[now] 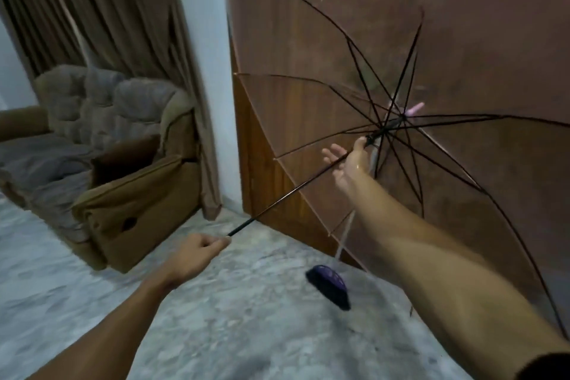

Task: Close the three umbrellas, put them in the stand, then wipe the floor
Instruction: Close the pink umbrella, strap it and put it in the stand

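Umbrella [431, 55] open, translucent pink; left hand [197, 251] fisted on handle, right hand [348, 163] fingers spread.

brown armchair [129, 182], curtain [92, 3], speckled floor [216, 318]

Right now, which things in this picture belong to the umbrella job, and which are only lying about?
Belong to the job:
- open clear umbrella, shaft held low by the left hand, right hand up near the hub
- small dark purple umbrella lying on the floor
- floor, to be wiped later

Only lying about:
- armchair
- curtain
- wooden door
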